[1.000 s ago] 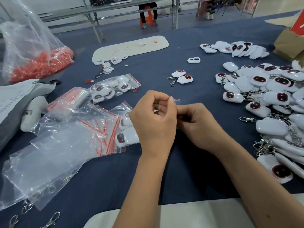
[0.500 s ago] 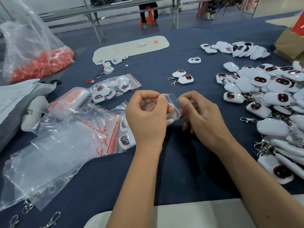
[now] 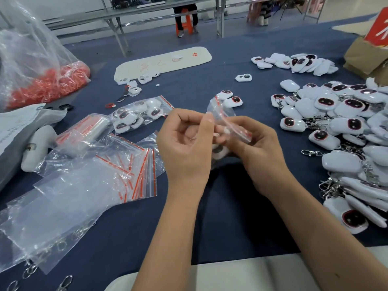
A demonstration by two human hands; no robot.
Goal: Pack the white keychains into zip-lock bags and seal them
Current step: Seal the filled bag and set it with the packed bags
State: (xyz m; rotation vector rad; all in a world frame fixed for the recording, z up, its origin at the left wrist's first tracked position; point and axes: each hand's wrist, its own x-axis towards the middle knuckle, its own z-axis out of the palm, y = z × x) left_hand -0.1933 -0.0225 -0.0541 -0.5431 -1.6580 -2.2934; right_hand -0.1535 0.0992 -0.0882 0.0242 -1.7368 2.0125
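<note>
Head view: left hand [image 3: 184, 143] and right hand [image 3: 258, 148] meet above the blue tabletop [image 3: 231, 217], both pinching one small zip-lock bag [image 3: 225, 120] by its red-striped mouth, fingers curled round the plastic; a white keychain [image 3: 219, 153] shows low in that bag, between the palms. Loose white keychains lie in a heap [image 3: 344, 127] to the right, a filled bag of keychains [image 3: 138, 115] sits to the left beyond the hands, and empty zip-lock bags [image 3: 117, 164] are spread beside the left wrist.
</note>
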